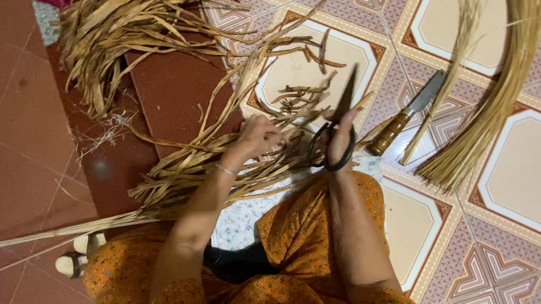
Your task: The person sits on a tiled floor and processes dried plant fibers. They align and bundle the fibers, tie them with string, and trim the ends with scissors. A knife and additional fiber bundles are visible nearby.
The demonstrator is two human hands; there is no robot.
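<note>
Mid-trim, judging by the layout. Left hand at frame centre is closed around a bundle of dried leaf strips that runs down to the lower left. Right hand has fingers through the loops of black scissors, blades pointing up and nearly closed as far as I can tell. Short offcuts lie on the tile above the hands, so some cutting looks done. A big uncut pile sits upper left: plenty left. Knife and straw sheaf lie at right, untouched.
</note>
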